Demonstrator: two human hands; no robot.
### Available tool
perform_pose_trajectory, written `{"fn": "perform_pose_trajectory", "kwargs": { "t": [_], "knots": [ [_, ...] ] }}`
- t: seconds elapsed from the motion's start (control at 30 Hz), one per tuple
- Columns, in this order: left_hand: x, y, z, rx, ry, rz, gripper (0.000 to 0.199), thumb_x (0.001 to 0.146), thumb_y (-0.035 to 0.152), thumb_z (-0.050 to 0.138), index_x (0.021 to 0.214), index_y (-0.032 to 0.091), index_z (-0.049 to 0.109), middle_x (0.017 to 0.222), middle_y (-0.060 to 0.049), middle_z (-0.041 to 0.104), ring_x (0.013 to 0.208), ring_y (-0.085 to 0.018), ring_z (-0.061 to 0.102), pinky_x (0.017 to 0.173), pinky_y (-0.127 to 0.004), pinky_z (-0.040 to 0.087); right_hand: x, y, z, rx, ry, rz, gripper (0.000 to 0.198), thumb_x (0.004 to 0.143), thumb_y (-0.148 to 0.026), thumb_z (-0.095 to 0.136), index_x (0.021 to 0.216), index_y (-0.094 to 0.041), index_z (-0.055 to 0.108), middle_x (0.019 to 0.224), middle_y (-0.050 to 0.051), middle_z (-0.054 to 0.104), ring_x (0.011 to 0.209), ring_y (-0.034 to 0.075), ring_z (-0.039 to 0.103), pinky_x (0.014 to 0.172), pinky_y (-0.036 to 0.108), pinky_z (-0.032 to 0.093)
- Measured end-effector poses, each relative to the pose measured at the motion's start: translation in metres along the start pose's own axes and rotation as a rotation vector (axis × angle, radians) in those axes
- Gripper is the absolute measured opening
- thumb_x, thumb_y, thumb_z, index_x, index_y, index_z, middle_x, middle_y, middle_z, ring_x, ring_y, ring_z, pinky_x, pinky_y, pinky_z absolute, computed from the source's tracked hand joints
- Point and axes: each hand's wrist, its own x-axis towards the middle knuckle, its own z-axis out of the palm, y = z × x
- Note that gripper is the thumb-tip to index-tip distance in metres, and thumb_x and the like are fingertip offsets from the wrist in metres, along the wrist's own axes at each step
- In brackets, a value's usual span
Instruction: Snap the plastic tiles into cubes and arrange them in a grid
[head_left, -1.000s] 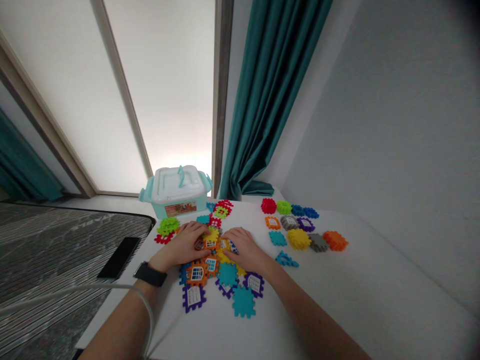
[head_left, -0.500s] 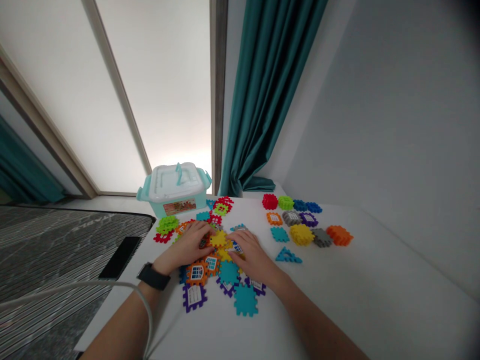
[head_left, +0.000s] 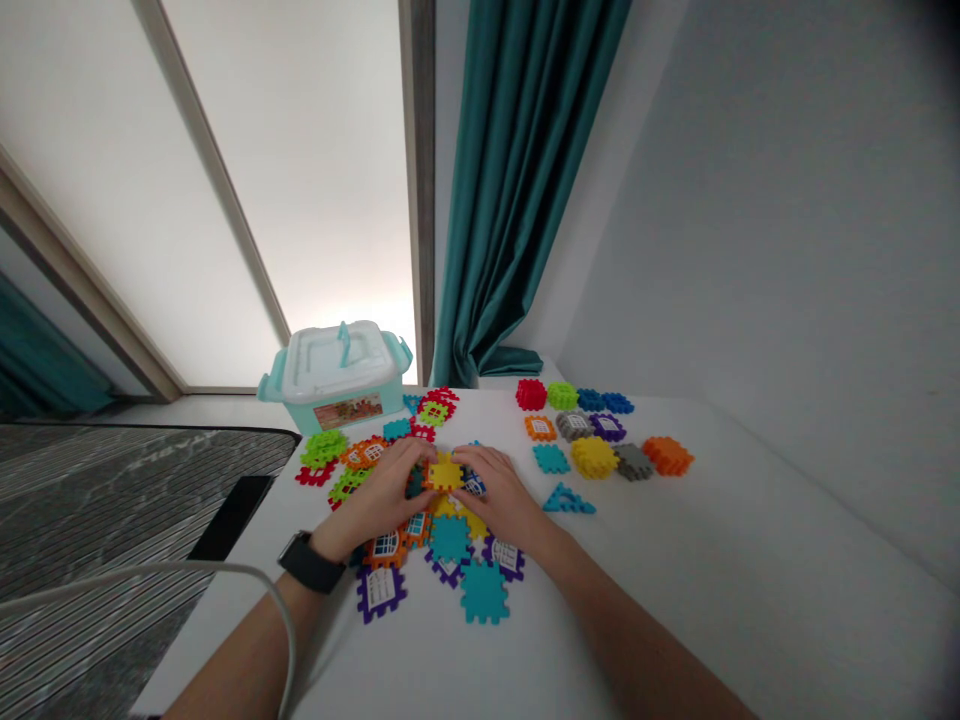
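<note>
Between my two hands is a yellow interlocking tile (head_left: 445, 473) with notched edges, held over a pile of similar plastic tiles. My left hand (head_left: 396, 488) closes on its left side with fingers and thumb. On its right side, my right hand (head_left: 501, 492) does the same. More yellow pieces (head_left: 470, 521) lie just under it. Nearer me are a turquoise tile (head_left: 450, 540), an orange window tile (head_left: 385, 546), a purple tile with a white panel (head_left: 380, 592) and another turquoise tile (head_left: 484, 590). My hands hide part of the pile.
Sorted tiles sit at right, among them a yellow stack (head_left: 594, 457), an orange stack (head_left: 667, 455) and a blue triangle (head_left: 569, 499). Green tiles (head_left: 324, 447) lie at left. A lidded turquoise box (head_left: 341, 375) stands behind; a black phone-like slab (head_left: 231, 517) is at left.
Both hands have drawn closer around the yellow tile, which now looks slightly raised and tilted. The whole view has shifted a little, with everything appearing farther left.
</note>
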Motion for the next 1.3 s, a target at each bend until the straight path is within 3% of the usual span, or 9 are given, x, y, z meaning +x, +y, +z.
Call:
{"fn": "perform_pose_trajectory", "kwargs": {
  "t": [0.2, 0.4, 0.53, 0.73, 0.93, 1.3],
  "knots": [
    [-0.001, -0.009, -0.003, 0.031, -0.005, -0.034, 0.037, 0.083, 0.015, 0.067, 0.116, 0.026, 0.055, 0.121, -0.007, 0.063, 0.118, -0.028, 0.059, 0.103, -0.048, 0.048, 0.003, 0.002, -0.004, -0.071, 0.042, 0.069, 0.036, 0.081, -0.015, 0.068, 0.116, -0.022, 0.059, 0.119, 0.01, 0.068, 0.116, 0.029, 0.059, 0.105, 0.05, 0.043],
    [0.0, -0.013, -0.005, 0.014, 0.062, -0.066, 0.034, 0.087, 0.017, 0.065, 0.118, 0.025, 0.053, 0.124, -0.008, 0.061, 0.12, -0.028, 0.058, 0.104, -0.048, 0.048, 0.002, 0.009, -0.005, -0.133, 0.023, 0.149, 0.037, 0.079, -0.014, 0.065, 0.115, -0.02, 0.061, 0.116, 0.01, 0.067, 0.117, 0.029, 0.056, 0.106, 0.049, 0.042],
    [0.0, -0.006, -0.006, -0.018, 0.078, -0.061, 0.034, 0.088, 0.018, 0.064, 0.119, 0.025, 0.053, 0.126, -0.008, 0.061, 0.121, -0.027, 0.058, 0.105, -0.05, 0.047, 0.001, 0.007, -0.005, -0.107, 0.023, 0.135, 0.042, 0.082, -0.015, 0.063, 0.123, -0.021, 0.058, 0.126, 0.012, 0.063, 0.125, 0.03, 0.052, 0.109, 0.051, 0.04],
    [0.001, 0.003, -0.003, -0.111, 0.075, -0.085, 0.036, 0.087, 0.018, 0.064, 0.121, 0.025, 0.053, 0.129, -0.008, 0.061, 0.123, -0.027, 0.058, 0.108, -0.051, 0.045, 0.003, -0.003, -0.008, 0.049, 0.011, 0.025, 0.055, 0.088, -0.03, 0.068, 0.139, -0.023, 0.047, 0.137, 0.013, 0.057, 0.131, 0.03, 0.049, 0.111, 0.051, 0.041],
    [0.002, 0.01, 0.004, -0.197, 0.067, -0.099, 0.036, 0.087, 0.02, 0.068, 0.119, 0.025, 0.055, 0.126, -0.007, 0.063, 0.12, -0.025, 0.06, 0.107, -0.044, 0.047, 0.004, -0.004, -0.006, 0.095, 0.013, -0.02, 0.042, 0.091, -0.027, 0.066, 0.13, -0.023, 0.053, 0.129, 0.011, 0.062, 0.124, 0.029, 0.054, 0.107, 0.05, 0.044],
    [0.0, 0.007, 0.008, -0.125, 0.069, -0.093, 0.049, 0.086, 0.02, 0.07, 0.131, 0.026, 0.051, 0.133, -0.009, 0.061, 0.125, -0.027, 0.058, 0.109, -0.049, 0.046, 0.003, -0.001, -0.003, 0.14, 0.043, -0.025, 0.028, 0.088, -0.022, 0.069, 0.113, -0.023, 0.054, 0.126, 0.011, 0.063, 0.12, 0.028, 0.056, 0.103, 0.05, 0.047]
  ]
}}
